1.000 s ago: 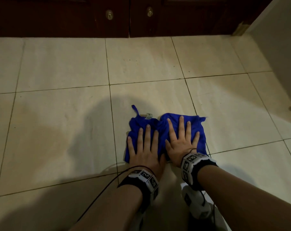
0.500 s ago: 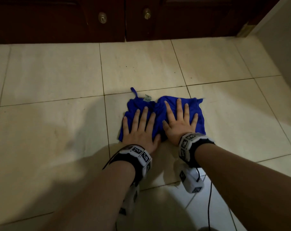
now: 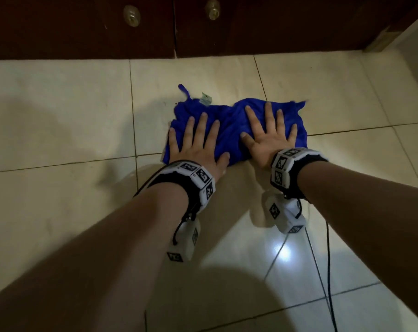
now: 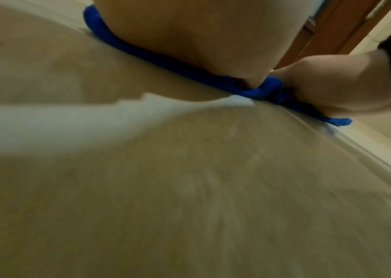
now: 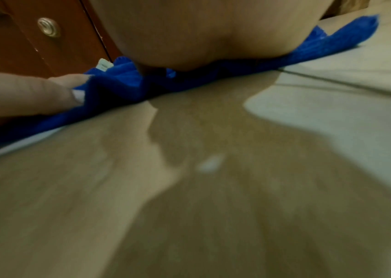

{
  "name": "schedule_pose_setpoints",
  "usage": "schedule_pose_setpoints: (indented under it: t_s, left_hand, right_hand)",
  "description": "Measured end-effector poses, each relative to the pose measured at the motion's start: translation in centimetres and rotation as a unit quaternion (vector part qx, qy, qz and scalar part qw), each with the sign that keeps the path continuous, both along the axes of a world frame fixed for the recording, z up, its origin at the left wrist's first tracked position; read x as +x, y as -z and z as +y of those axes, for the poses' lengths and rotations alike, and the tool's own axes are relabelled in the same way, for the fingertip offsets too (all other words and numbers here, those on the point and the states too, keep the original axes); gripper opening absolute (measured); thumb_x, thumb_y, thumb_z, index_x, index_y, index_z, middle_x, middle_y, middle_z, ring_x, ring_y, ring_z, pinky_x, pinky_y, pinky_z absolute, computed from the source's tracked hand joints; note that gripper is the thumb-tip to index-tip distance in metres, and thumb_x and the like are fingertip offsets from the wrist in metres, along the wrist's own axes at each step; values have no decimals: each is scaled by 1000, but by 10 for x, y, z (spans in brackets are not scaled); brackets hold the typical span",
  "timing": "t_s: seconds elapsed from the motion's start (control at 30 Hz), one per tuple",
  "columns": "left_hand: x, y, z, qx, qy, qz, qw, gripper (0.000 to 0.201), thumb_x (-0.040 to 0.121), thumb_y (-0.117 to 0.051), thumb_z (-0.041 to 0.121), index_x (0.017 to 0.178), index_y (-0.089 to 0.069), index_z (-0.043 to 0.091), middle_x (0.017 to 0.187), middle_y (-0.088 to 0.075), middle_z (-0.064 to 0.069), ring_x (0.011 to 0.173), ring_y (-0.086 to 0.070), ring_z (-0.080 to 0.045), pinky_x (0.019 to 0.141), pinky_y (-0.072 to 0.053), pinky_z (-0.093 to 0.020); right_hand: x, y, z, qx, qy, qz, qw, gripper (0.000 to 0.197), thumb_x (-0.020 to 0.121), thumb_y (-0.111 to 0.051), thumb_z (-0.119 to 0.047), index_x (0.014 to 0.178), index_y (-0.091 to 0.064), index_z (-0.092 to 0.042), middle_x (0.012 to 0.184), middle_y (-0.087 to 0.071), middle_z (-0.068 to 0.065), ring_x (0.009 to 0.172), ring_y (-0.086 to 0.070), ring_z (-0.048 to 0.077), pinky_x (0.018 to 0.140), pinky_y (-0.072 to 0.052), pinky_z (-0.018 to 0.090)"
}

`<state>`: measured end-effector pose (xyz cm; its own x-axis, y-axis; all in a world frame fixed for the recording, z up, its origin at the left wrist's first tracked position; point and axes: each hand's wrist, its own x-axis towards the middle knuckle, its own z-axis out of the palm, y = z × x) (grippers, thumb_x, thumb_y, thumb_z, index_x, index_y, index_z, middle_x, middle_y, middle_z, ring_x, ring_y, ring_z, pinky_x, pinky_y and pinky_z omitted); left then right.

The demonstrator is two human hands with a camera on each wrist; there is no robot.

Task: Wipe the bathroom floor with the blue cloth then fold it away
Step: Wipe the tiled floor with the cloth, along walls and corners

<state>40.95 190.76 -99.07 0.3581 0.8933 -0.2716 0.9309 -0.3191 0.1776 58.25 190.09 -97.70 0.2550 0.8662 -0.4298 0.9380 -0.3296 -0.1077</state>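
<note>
Blue cloth [image 3: 229,130] bunched on the tiled floor [image 3: 59,121], near the dark cabinet doors [image 3: 83,27] at 12 o'clock. Left hand [image 3: 198,144] and right hand [image 3: 267,137] both flat on it, fingers spread and straight, gripping nothing. Risks: cloth is ridged up between the palms, so contact looks patchy and a push may leave streaks. Loop [image 3: 185,91] and tag [image 3: 206,98] at 11 o'clock could drag. Floor at 6 o'clock looks glossy, possibly wet; palms could slide. Trailing cable [image 3: 328,259] at 5 o'clock might snag.
</note>
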Motion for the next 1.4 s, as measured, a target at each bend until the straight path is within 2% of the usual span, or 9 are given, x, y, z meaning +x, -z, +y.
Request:
schedule_pose_setpoints:
  t_s: [0.3, 0.63, 0.83, 1.13, 1.4]
  left_hand:
    - [20, -3, 28, 3, -11, 9, 1000, 73, 96, -22, 60, 153, 11, 31, 160, 23, 5, 147, 21, -22, 116, 10, -57]
    - [9, -4, 10, 14, 6, 9, 1000, 71, 97, -20, 59, 153, 12, 30, 161, 21, 3, 148, 18, -22, 116, 9, -57]
    - [-6, -9, -26, -4, 9, 18, 1000, 72, 97, -18, 60, 152, 17, 31, 159, 26, 4, 147, 21, -22, 116, 11, -56]
    - [-41, -10, -108, -10, 38, 29, 999, 74, 96, -17, 60, 151, 20, 29, 158, 30, 2, 146, 23, -23, 116, 10, -57]
    - [-78, -15, -178, -29, 57, 23, 998, 75, 97, -25, 60, 152, 17, 30, 158, 28, 3, 146, 23, -22, 114, 18, -53]
  right_hand:
    - [10, 3, 13, 30, -17, -15, 999, 62, 97, -17, -64, 149, 14, -49, 160, 25, -6, 148, 20, 25, 116, 13, 57]
    - [2, 0, 3, 19, 5, -8, 1000, 62, 99, -18, -62, 149, 14, -48, 160, 26, -6, 148, 21, 24, 116, 13, 56]
    - [-5, -3, -32, 5, 3, -12, 1000, 62, 98, -14, -63, 148, 18, -47, 159, 29, -6, 147, 23, 25, 117, 13, 55]
    - [-41, -7, -119, -18, 11, -8, 1000, 62, 97, -9, -63, 145, 26, -46, 155, 36, -5, 146, 27, 24, 116, 16, 55]
    - [-73, -6, -185, -25, 8, -1, 1000, 63, 98, -12, -60, 140, 33, -46, 154, 38, -5, 145, 28, 24, 115, 17, 54]
